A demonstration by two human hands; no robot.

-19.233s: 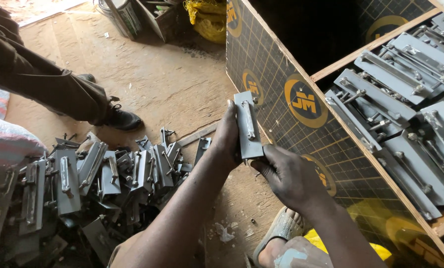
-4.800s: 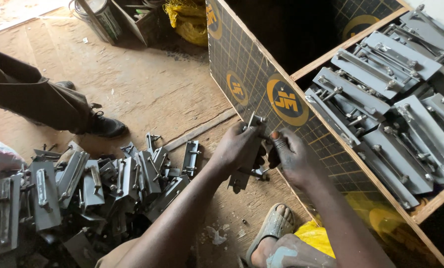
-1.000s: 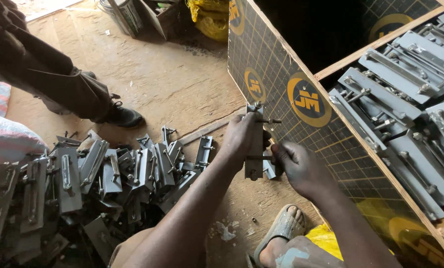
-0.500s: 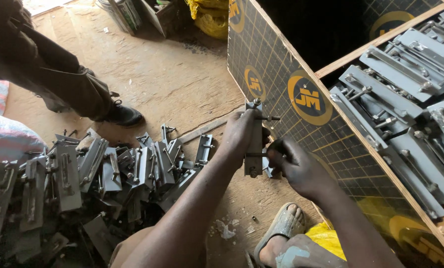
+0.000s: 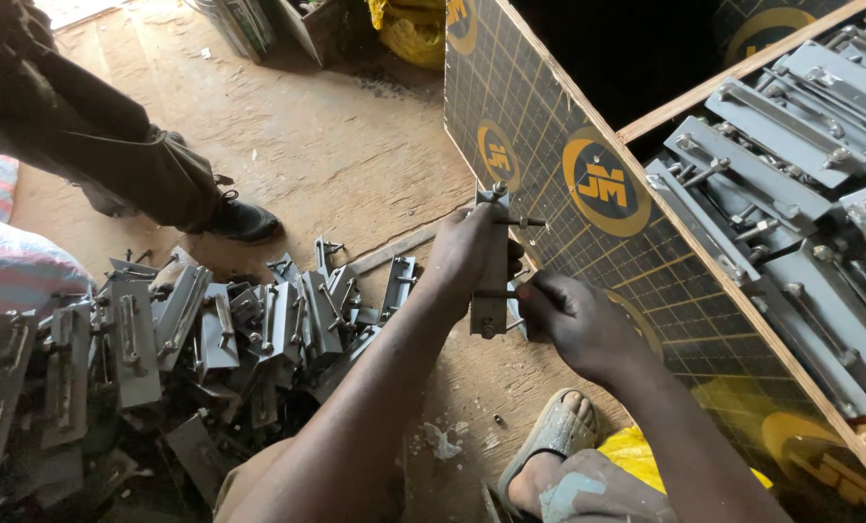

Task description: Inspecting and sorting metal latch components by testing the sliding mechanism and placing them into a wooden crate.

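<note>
Off beyond my left knuckles lay the heap of grey metal latch plates (image 5: 210, 329) on the dirt floor, and past it stood another person's dark shoe (image 5: 242, 221). My left hand (image 5: 462, 257) had its fingers curled tight around one grey latch plate (image 5: 491, 261), held upright, thumb side toward me. Just past those fingertips a thin rod (image 5: 520, 222) stuck out sideways from the plate's top. My right hand (image 5: 573, 320) sat just beside the plate's lower end, fingers bunched as if pinching a small pin there, though I could not tell what, if anything, sat between them.

I judged the plate stiff, fairly heavy for its size, hard-edged and perhaps slick; gripping it across the flat middle, clear of the sliding bolt, seemed safest.

Beyond my right fingers rose the yellow-marked board wall of the crate (image 5: 588, 174), with stacked finished latches (image 5: 791, 194) inside. The plate's lower fittings were covered by my fingers, the crate ran off the picture's edge, and the far interior was too dark to read.
</note>
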